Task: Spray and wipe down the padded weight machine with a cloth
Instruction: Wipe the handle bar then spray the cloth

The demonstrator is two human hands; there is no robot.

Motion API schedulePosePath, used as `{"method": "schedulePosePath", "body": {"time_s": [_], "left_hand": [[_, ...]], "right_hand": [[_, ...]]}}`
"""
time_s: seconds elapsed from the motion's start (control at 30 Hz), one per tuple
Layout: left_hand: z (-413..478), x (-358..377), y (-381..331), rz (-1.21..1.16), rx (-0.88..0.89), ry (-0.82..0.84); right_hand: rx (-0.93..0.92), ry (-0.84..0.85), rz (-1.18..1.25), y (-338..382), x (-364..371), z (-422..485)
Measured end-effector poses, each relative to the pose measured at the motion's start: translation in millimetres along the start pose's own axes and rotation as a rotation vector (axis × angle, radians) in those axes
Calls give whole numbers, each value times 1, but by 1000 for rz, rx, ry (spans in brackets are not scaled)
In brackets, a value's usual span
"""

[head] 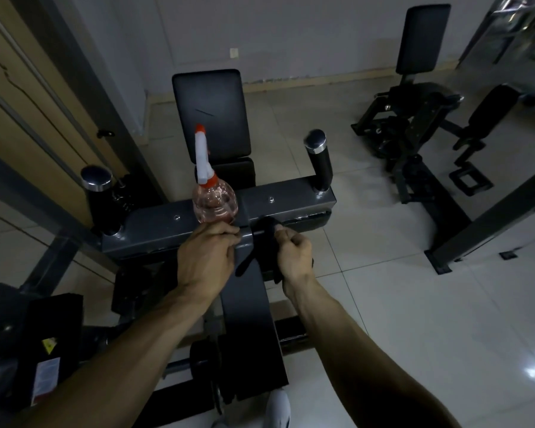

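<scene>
Starting at the left end of the grey steel crossbar point(155, 223), a black foam grip point(98, 199) with a chrome cap is standing upright. Near the bar's middle my left hand point(206, 257) is curling its fingers round the foot of the spray bottle point(213, 200); it is clear plastic, rounded, pinkish liquid inside, with a white and orange trigger head rising above the bar. Just right of it the cloth point(261, 239), black and limp, is draping over the bar's near edge; my right hand point(292, 253) is pinching it, fingers closed on the fabric. At the bar's right end a second capped grip point(318, 159) is standing.

What I am judging the next move by: the back pad point(212, 115), smooth black vinyl with rounded corners, is lying beyond the crossbar, straight ahead of the bottle, its long axis running away from me; the left hand is sitting nearer its line, so spraying looks due first, wiping after.
</scene>
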State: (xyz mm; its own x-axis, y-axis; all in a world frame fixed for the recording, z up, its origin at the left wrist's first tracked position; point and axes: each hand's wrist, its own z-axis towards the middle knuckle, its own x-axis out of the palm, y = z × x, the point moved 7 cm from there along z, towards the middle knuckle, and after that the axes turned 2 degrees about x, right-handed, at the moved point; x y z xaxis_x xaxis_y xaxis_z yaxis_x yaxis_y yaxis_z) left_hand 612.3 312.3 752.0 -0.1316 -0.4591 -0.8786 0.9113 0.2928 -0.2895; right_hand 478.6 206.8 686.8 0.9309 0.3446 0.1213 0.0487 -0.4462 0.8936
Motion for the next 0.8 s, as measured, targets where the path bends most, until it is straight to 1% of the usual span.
{"method": "schedulePosePath", "body": {"time_s": [0.1,0.27,0.4,0.5,0.53,0.57,0.6,0.67,0.7,0.77,0.8], "left_hand": [[-1,0,1,-7,-2,4],[0,-2,-1,-16,-9,1],[-1,-2,-1,-21,3,-9],[1,0,0,-28,-5,-11],[1,0,0,-25,-6,-13],[0,0,0,-23,-3,-11],[-1,0,1,-26,6,-8],[-1,0,1,-33,18,-11],[0,1,2,-31,15,-5],[-1,2,2,-20,15,-5],[-2,1,3,-13,17,-13]], "right_hand": [[-50,17,-39,-3,-3,-8],[16,8,12,4,4,7],[-89,12,-65,1,-5,0],[-55,-7,-20,8,4,16],[-82,-4,-27,8,7,17],[-171,2,-57,7,9,15],[-315,16,-120,5,9,9],[-636,48,-342,7,8,-7],[-759,55,-470,11,9,-8],[-933,30,-742,24,17,-4],[-979,27,-855,30,22,1]]}}
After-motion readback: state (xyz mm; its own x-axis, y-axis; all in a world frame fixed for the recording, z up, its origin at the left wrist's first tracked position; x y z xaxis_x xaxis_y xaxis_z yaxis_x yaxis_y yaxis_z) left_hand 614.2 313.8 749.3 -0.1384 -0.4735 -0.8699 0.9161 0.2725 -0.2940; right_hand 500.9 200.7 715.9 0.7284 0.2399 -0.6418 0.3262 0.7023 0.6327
